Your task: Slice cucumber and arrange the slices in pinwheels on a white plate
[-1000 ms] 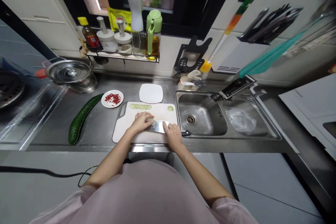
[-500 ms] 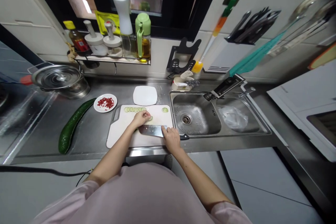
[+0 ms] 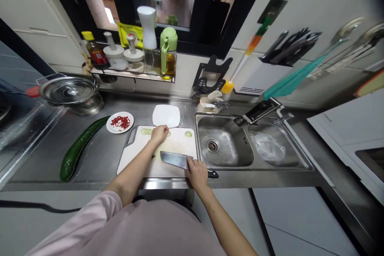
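Note:
My right hand [image 3: 198,171] is wrapped round the cleaver [image 3: 175,159], its index finger along the blade, which lies over the white cutting board [image 3: 138,156]. Near the board's back edge, my left hand [image 3: 160,133] is closed at the row of thin pale green slices [image 3: 146,131]; what its fingers hold, if anything, is too small to make out. A small group of slices [image 3: 188,134] sits at the board's back right corner. A bit of dark green peel shows beside my left forearm.
Behind the board is a white square plate [image 3: 166,115]. To the left are a plate of chopped red pieces [image 3: 120,122], a long green cucumber [image 3: 78,150] and a lidded steel pot [image 3: 85,106]. A double sink [image 3: 225,162] lies right, under a bottle shelf and knife rack.
My left hand has moved toward the back of the board, up to the slice row. The cleaver has come slightly nearer the front edge with my right hand. The camera view has tilted up a little.

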Motion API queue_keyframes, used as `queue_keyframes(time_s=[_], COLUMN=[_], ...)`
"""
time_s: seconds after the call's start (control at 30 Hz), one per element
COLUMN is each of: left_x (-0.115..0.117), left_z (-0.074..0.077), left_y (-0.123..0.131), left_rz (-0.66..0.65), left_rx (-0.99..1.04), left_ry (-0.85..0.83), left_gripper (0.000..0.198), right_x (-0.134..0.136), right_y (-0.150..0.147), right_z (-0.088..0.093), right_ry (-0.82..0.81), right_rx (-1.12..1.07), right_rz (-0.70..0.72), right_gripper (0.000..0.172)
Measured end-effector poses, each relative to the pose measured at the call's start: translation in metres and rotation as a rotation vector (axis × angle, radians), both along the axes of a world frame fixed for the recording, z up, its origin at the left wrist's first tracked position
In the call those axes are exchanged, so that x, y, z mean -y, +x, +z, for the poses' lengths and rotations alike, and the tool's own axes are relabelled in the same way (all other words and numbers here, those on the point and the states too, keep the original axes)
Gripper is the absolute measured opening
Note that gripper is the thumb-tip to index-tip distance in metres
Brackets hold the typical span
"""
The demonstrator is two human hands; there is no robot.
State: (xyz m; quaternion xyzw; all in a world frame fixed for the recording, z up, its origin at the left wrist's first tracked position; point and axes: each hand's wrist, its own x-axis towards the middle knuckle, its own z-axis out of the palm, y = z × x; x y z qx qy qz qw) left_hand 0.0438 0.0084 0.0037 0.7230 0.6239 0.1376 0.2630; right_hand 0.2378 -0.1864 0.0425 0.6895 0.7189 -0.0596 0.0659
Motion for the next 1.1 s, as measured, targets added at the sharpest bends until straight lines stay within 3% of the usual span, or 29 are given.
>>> queue_keyframes(time_s=[0.2, 0.37, 0.43, 0.6, 0.7, 0.8, 0.93, 1.0, 1.1], left_x=[0.000, 0.000, 0.001, 0.020, 0.050, 0.089, 0.133, 0.144, 0.148], left_z=[-0.004, -0.006, -0.004, -0.001, -0.002, -0.003, -0.008, -0.012, -0.017], left_y=[-0.001, -0.003, -0.007, -0.030, -0.048, -0.064, -0.074, -0.073, -0.068], left_rz=[-0.054, 0.012, 0.148, 0.645, 0.735, 0.665, 0.374, 0.285, 0.241], left_rx=[-0.099, 0.017, 0.146, 0.473, 0.516, 0.447, 0.263, 0.183, 0.142], left_ry=[0.106, 0.143, 0.159, 0.212, 0.236, 0.239, 0.192, 0.148, 0.093], left_gripper=[0.022, 0.017, 0.019, 0.034, 0.038, 0.037, 0.045, 0.052, 0.040], right_x=[0.002, 0.001, 0.001, 0.000, -0.002, -0.005, -0.009, -0.010, -0.012], right_y=[0.005, 0.005, 0.005, 0.008, 0.010, 0.011, 0.008, 0.005, 0.002], right_z=[0.001, 0.002, 0.003, 0.005, 0.006, 0.006, 0.002, 0.000, -0.002], right_ry=[-0.005, -0.007, -0.009, -0.021, -0.020, -0.001, 0.045, 0.061, 0.071], right_rx=[-0.001, 0.007, 0.006, -0.024, -0.071, -0.122, -0.158, -0.164, -0.175], right_rz=[-0.020, -0.018, -0.021, -0.049, -0.098, -0.147, -0.177, -0.177, -0.172], right_gripper=[0.049, 0.048, 0.048, 0.048, 0.046, 0.045, 0.043, 0.041, 0.042])
